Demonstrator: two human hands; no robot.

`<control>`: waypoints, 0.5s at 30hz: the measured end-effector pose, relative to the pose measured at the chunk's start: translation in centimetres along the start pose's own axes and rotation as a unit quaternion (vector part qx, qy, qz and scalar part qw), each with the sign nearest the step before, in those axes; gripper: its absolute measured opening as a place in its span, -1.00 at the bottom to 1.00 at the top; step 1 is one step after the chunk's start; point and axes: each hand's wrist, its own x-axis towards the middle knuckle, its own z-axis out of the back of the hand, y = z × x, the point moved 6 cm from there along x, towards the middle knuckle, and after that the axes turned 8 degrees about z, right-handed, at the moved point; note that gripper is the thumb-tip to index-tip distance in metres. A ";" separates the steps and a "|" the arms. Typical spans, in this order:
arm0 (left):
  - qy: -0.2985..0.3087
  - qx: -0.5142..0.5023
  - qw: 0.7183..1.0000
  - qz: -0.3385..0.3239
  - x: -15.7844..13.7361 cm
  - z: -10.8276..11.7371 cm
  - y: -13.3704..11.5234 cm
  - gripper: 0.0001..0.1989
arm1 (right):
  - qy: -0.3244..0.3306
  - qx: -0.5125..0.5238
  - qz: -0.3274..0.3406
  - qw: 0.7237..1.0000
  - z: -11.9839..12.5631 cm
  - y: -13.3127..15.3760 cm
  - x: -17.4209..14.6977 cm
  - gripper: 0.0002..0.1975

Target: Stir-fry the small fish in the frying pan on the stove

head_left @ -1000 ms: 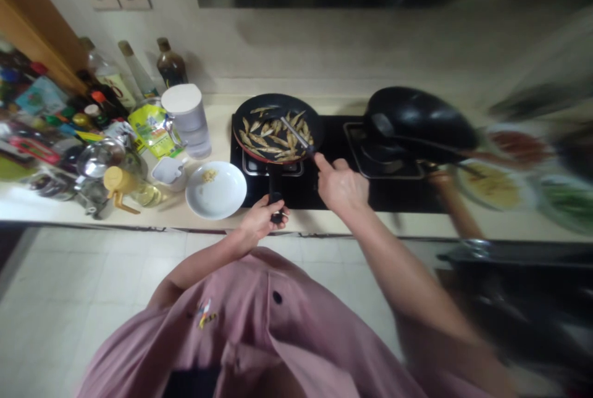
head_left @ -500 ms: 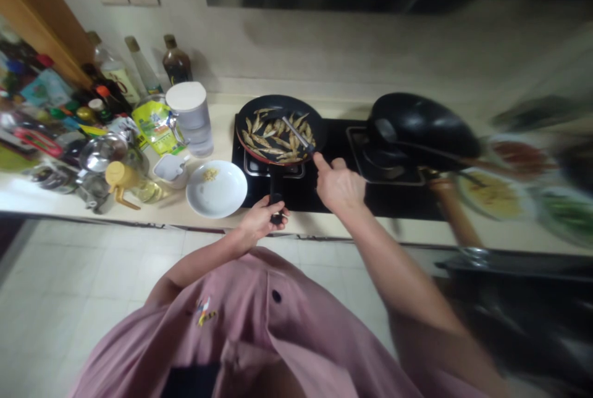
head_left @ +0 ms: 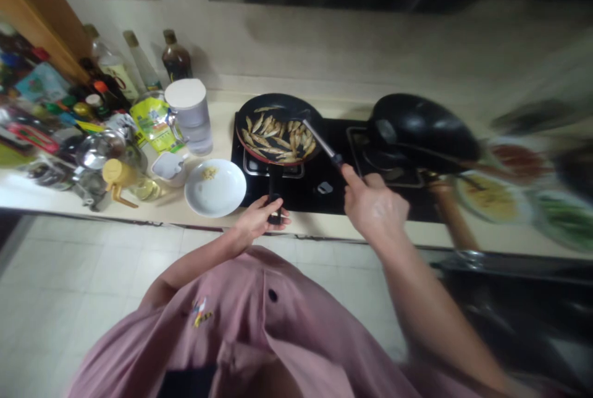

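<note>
- The left hand [head_left: 257, 220] has its fingers curled around the frying pan [head_left: 277, 129] handle.
- The right hand [head_left: 373, 207] pinches a spatula [head_left: 323, 144], whose tip reaches the pan's rim just beyond the fingertips.

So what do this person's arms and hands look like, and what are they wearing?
Both forearms are bare, with no gloves, rings or watch that I can see on the left hand or right hand. A dusty pink top has short sleeves, a dark button and a small colourful chest emblem.

The right hand [head_left: 375, 209] has drawn back rightward, pulling the spatula [head_left: 322, 143] to the pan's [head_left: 278, 129] right rim.
</note>
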 end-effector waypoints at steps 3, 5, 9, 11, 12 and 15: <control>0.005 0.008 1.000 -0.003 -0.1 0.0 0.0 -0.66 | 0.009 0.004 0.001 1.000 -0.5 0.0 -0.6 -0.50; 0.013 0.010 1.000 -0.003 -0.1 -0.1 0.0 -0.65 | 0.008 0.013 0.008 1.000 -0.8 0.1 -0.7 -0.50; 0.015 0.016 1.000 -0.005 -0.1 0.1 0.1 -0.63 | -0.009 0.035 -0.011 0.999 -0.9 -0.3 -1.0 -0.49; 0.012 0.018 1.000 -0.012 0.0 0.2 0.1 -0.62 | -0.010 0.041 -0.015 0.999 -1.1 -0.6 -1.3 -0.50; 0.009 0.018 1.000 -0.015 0.0 0.4 0.2 -0.61 | -0.010 0.044 -0.013 0.999 -1.3 -0.7 -1.4 -0.50; -0.007 0.015 1.000 -0.023 -0.2 1.0 0.4 -0.58 | -0.022 0.050 -0.011 0.998 -1.7 -1.2 -1.9 -0.51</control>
